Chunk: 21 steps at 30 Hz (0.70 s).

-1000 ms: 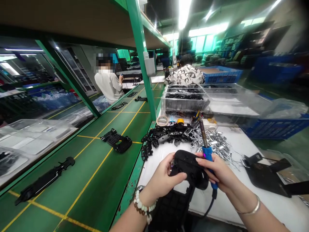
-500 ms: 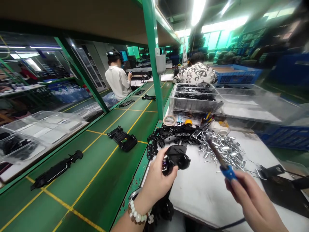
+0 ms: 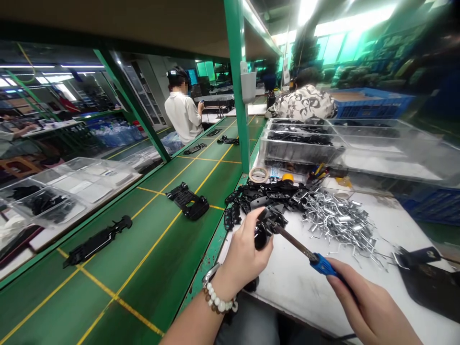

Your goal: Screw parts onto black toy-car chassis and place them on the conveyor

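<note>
My left hand, with a bead bracelet on its wrist, is closed round a black plastic car chassis with a wheel by the fingers. In my right hand is a soldering iron, gripped by its blue handle. The iron's tip touches or lies very close to the chassis; the exact contact is too small to tell. Behind the left hand lies a heap of black plastic parts. A pile of bent silvery metal pieces spreads over the white table beyond the iron.
To the left runs a green conveyor belt carrying several black chassis. A green post stands at its edge. Clear plastic bins and a tape roll sit behind the parts. A dark iron stand is at right. Two people work farther back.
The soldering iron has moved left and down to the chassis in my left hand. The chassis has turned in my fingers. The whole view has shifted slightly.
</note>
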Available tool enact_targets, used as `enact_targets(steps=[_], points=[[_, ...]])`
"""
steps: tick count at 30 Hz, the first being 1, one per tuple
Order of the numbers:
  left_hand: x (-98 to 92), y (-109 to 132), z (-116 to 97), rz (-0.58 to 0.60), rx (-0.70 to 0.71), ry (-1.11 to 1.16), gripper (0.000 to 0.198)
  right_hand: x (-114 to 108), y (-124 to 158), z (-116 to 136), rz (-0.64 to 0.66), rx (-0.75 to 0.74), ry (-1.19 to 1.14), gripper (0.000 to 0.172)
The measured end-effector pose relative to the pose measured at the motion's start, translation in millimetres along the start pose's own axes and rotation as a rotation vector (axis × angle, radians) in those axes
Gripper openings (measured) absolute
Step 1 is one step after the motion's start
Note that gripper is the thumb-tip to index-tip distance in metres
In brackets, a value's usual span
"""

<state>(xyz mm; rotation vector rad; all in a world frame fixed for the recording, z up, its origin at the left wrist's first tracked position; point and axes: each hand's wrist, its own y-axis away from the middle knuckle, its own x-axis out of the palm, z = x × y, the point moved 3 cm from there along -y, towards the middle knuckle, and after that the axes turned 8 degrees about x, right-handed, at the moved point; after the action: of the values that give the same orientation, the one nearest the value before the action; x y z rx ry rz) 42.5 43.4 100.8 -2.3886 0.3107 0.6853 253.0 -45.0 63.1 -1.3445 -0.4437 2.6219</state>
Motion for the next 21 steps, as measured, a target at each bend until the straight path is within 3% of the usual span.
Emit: enact_targets(steps=[13, 21], points=[[-0.4, 1.1, -2.2, -0.012, 0.018, 0.002, 0.050, -1.9, 2.6, 3.8, -0.017, -0.042, 0.099, 0.029], [-3.3, 2.4, -4.3, 0.001, 0.079, -0.027, 0.052, -12.0, 0.3, 5.7, -0.026, -0.155, 0.183, 0.025]])
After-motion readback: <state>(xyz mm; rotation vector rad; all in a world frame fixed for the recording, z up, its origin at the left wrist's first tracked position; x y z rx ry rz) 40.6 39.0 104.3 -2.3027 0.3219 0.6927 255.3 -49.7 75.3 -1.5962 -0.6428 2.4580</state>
